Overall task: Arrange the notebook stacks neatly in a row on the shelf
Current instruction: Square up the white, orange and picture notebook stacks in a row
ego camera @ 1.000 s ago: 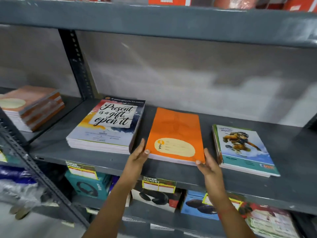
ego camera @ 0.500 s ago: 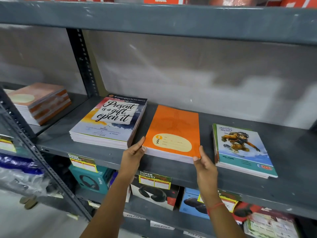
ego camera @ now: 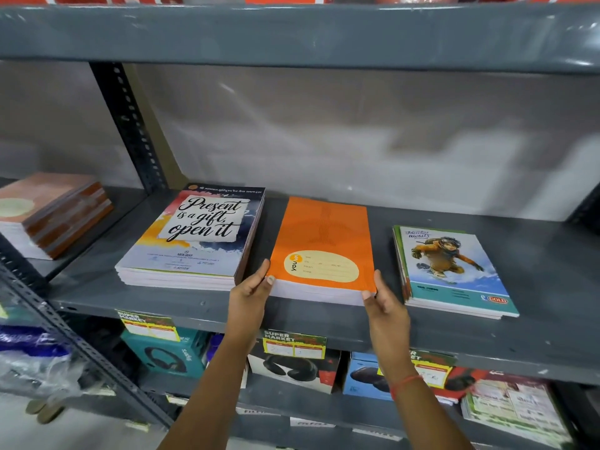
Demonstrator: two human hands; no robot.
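Note:
Three notebook stacks lie flat on the grey metal shelf (ego camera: 535, 280). The left stack (ego camera: 194, 238) has a cover reading "Present is a gift, open it". The middle stack (ego camera: 323, 245) is orange with a pale yellow label. The right stack (ego camera: 451, 267) shows a cartoon climber on blue. My left hand (ego camera: 251, 292) grips the orange stack's near left corner, thumb on the cover edge. My right hand (ego camera: 383, 300) grips its near right corner. The orange stack sits close to the left stack, with a wider gap to the right one.
A brown-covered stack (ego camera: 48, 212) lies on the neighbouring shelf bay at far left, beyond a perforated upright post (ego camera: 130, 125). The shelf below holds boxed headphones (ego camera: 168, 355) and price tags (ego camera: 293, 344). An upper shelf board (ego camera: 292, 34) spans overhead. Bare shelf surface extends right of the climber stack.
Both hands stayed on the orange stack's near corners while the stack turned slightly straighter and sits parallel to its neighbours. The view shifted a little to the left.

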